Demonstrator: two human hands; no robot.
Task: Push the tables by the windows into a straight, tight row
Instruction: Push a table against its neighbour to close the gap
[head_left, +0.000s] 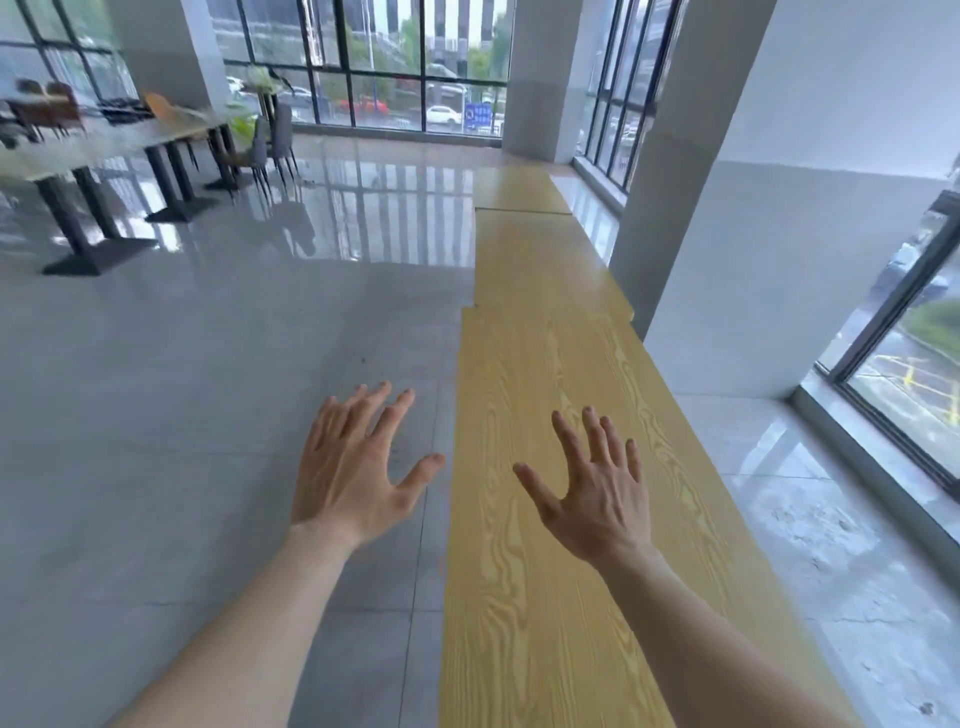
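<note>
Three yellow wood-grain tables run away from me along the windows. The nearest table (524, 597) fills the lower middle. The middle table (535, 260) sits slightly offset to the right of it, with a small step at their joint. The far table (514, 187) lies beyond it. My right hand (597, 488) hovers over the nearest table, fingers spread, holding nothing. My left hand (358, 467) is spread over the floor just left of the table's left edge, also holding nothing.
A white pillar (670, 171) stands right beside the middle table's right edge. Windows (904, 364) line the right wall. Dark-legged dining tables (104, 150) with chairs (270, 140) stand at the far left. Glossy grey tile floor (208, 364) spreads between.
</note>
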